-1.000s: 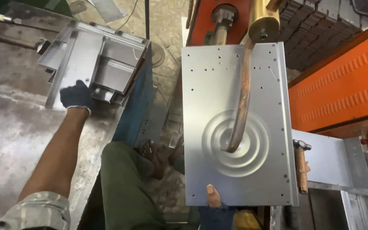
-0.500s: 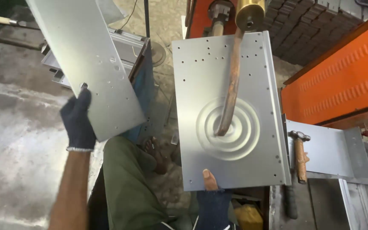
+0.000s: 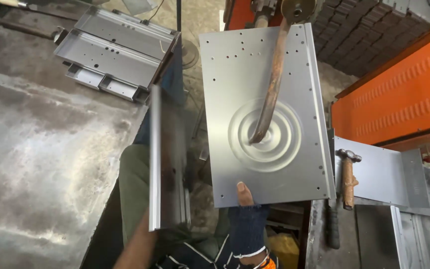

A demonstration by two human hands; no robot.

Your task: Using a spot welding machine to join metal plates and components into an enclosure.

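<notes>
Thumb of the right hand (image 3: 247,219) pins the ringed panel's (image 3: 262,114) near edge, long axis running away, while the left hand, hidden, carries a second panel (image 3: 162,159) edge-on, grip untellable.

A dark navy knitted glove with a white-edged cuff is worn on the right hand (image 3: 247,219), its thumb tip left bare. Olive-green trousers (image 3: 134,199) are seen below. The left forearm (image 3: 138,246) is left uncovered.

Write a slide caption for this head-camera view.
Gloved right hand steadies a ringed metal panel under a curved rod; a second panel stands edge-on beside it.
</notes>
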